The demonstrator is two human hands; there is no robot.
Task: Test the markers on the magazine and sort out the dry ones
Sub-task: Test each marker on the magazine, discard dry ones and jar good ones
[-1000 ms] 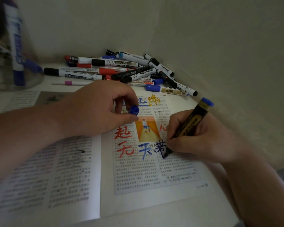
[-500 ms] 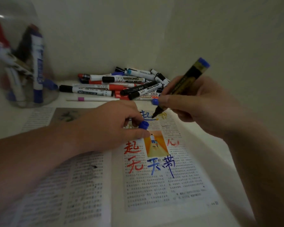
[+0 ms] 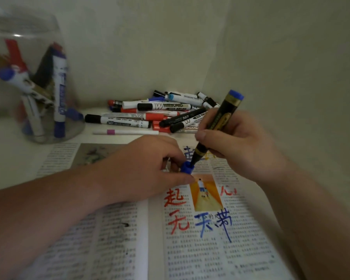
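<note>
An open magazine (image 3: 200,249) lies in front of me, its right page marked with red and blue handwritten characters. My right hand (image 3: 238,144) grips a black and gold marker (image 3: 222,118) with a blue end, tip pointing down and left. My left hand (image 3: 141,170) rests on the magazine and pinches the blue cap (image 3: 186,167) between thumb and fingers. The marker's tip sits at the mouth of the cap. A pile of markers (image 3: 160,114) lies in the corner behind the magazine.
A clear plastic jar (image 3: 34,87) holding several markers stands at the back left. A thin white pen with a pink band (image 3: 125,132) lies between the pile and the magazine. Walls close the corner behind and to the right.
My right hand lifted the marker off the lower page after writing a blue character, swung it up, then brought its tip down to the cap held by my left hand.
</note>
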